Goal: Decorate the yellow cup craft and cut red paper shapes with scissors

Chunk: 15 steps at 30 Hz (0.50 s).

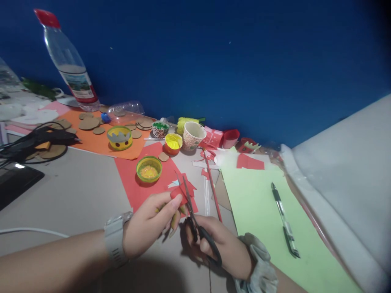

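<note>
Between thumb and fingers, my left hand (155, 219) pinches a small piece of red paper (179, 193). My right hand (218, 244) is wrapped round the black handles of a pair of scissors (189, 201), whose blades point away from me and lie against the red piece. Whether the blades are biting into the paper I cannot tell. Below the blades lie red scraps on a larger red sheet (125, 175). A green-rimmed bowl (149, 179) with yellow inside sits on that sheet, just beyond my left hand.
An orange sheet (113, 151) at the left holds cardboard discs (89, 123), a yellow decorated bowl (119, 143) and a water bottle (75, 77). Paper cups (193, 136) line the blue wall. Right of the scissors are a red pencil (213, 187) and a pen (285, 221) on a green sheet (250, 203).
</note>
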Each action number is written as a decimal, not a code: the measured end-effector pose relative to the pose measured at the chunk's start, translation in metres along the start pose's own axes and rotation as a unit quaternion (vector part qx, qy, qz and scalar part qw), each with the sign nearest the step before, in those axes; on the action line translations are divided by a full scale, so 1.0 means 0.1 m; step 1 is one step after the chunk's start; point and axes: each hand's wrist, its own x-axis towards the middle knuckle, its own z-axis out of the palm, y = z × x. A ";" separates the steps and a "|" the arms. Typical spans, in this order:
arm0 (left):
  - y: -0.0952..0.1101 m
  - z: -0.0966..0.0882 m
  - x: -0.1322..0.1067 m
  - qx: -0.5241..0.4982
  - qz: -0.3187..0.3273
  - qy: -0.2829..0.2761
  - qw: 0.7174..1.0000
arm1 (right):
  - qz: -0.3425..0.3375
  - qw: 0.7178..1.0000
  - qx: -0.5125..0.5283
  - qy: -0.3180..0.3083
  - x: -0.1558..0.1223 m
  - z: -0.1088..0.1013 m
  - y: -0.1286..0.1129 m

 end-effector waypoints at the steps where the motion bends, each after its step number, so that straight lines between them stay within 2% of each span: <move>1: 0.00 0.00 0.00 -0.001 -0.001 0.000 1.000 | -0.002 1.000 -0.004 -0.004 0.00 -0.01 0.00; 5: 0.02 0.01 0.00 -0.019 0.000 0.001 1.000 | -0.001 1.000 -0.011 -0.021 0.01 -0.02 -0.01; 15: 0.04 0.01 -0.01 -0.013 0.005 0.001 1.000 | 0.015 1.000 -0.013 -0.009 0.01 -0.01 -0.04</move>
